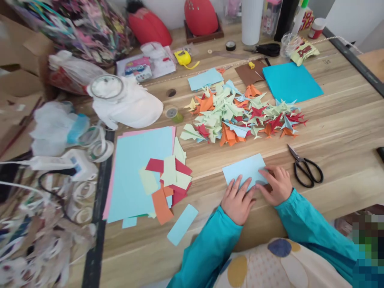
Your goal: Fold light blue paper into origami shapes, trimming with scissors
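A light blue sheet of paper (pixel 243 168) lies flat on the table in front of me. My left hand (pixel 238 202) rests on its lower edge, fingers spread and pressing down. At the right end of the sheet is my right hand (pixel 276 185), thumb and index finger apart and touching the paper; its other fingers curl slightly. Black-handled scissors (pixel 304 166) lie partly open to the right of that hand. Beyond the sheet is a pile of folded paper pieces (pixel 237 116) in green, orange, red and blue.
To the left, loose paper strips (pixel 169 176) lie on large blue and pink sheets (pixel 135 160). A single blue strip (pixel 182 225) lies nearer me. Bright blue sheets (pixel 292 82), a yellow tape measure (pixel 183 59) and a white cylinder (pixel 251 22) are farther back. Ribbon rolls (pixel 100 146) crowd the left.
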`<state>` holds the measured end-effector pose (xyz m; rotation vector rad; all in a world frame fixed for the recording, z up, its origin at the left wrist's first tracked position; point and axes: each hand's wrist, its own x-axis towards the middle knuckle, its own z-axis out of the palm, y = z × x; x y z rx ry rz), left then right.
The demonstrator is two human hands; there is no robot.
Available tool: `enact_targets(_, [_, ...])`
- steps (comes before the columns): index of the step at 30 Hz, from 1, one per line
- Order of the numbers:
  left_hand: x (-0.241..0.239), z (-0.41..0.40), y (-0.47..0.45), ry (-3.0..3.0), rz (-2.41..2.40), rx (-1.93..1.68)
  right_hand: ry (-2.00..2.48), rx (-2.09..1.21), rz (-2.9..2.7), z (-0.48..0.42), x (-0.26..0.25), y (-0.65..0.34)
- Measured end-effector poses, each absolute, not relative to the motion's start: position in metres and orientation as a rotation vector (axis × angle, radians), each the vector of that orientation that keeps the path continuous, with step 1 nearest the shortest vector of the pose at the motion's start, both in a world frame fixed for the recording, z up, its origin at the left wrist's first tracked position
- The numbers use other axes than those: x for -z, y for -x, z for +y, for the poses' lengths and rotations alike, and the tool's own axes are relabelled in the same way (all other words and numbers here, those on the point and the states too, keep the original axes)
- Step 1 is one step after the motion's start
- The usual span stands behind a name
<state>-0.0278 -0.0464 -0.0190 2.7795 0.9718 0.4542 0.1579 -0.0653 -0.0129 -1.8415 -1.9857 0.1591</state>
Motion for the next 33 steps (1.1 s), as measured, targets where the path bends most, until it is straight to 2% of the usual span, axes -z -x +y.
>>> enact_targets(7, [0.027, -0.034, 0.031, -2.919, 0.952, -0.56, 1.63, -0.218, -2.169, -0.067, 0.012, -0.16])
enact_targets(18, [0.033, -0.029, 0.026, -2.999, 0.888, -0.73, 1.518, 0.26, -2.121, -0.063, 0.026, -0.151])
enact_targets(24, [0.016, -0.03, 0.016, -3.223, 0.862, -0.782, 1.282, 0.477, -2.168, -0.066, 0.013, -0.14])
enact_targets(33, [-0.02, -0.04, 0.028, -3.277, 0.766, -0.772, 1.114, 0.498, -2.346, -0.072, -0.005, -0.145])
